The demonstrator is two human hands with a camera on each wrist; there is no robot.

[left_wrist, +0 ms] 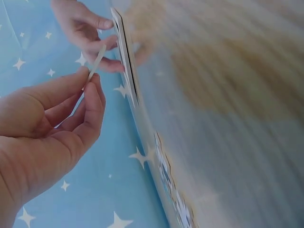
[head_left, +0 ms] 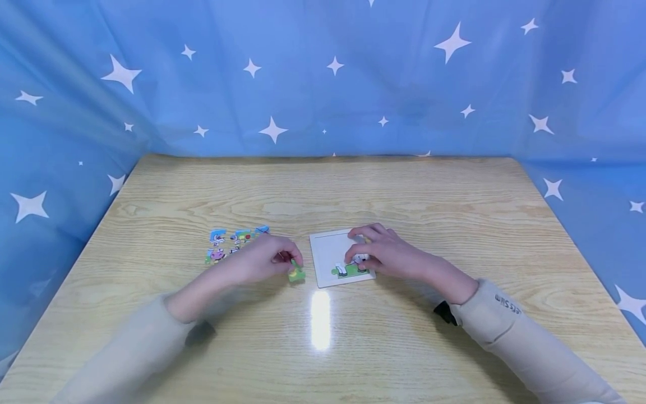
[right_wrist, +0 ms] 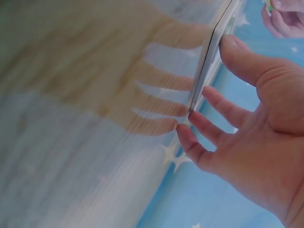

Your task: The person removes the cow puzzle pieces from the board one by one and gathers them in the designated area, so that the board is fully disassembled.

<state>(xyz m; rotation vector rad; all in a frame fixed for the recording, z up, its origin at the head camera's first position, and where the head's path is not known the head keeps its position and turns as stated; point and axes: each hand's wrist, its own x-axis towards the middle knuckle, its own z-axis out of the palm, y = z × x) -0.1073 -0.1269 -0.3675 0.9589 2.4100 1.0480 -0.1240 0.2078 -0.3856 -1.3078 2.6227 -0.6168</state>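
My left hand (head_left: pixel 259 259) pinches a green jigsaw puzzle piece (head_left: pixel 296 274) between thumb and fingertips, raised off the table just left of the puzzle frame (head_left: pixel 324 252). In the left wrist view that piece (left_wrist: pixel 98 61) appears edge-on as a thin strip. My right hand (head_left: pixel 391 253) rests its spread fingertips on the right part of the white puzzle frame, touching its surface and edge. Fitted puzzle pieces (head_left: pixel 350 270) with green ground and a white figure lie along the frame's lower side, partly hidden by the right fingers.
Several loose puzzle pieces (head_left: pixel 217 255), blue, purple and green, lie left of the frame, some hidden behind the left hand. Everything is on a wood-grain table (head_left: pixel 404 191). A blue star-patterned curtain (head_left: pixel 303 78) hangs behind and at the sides.
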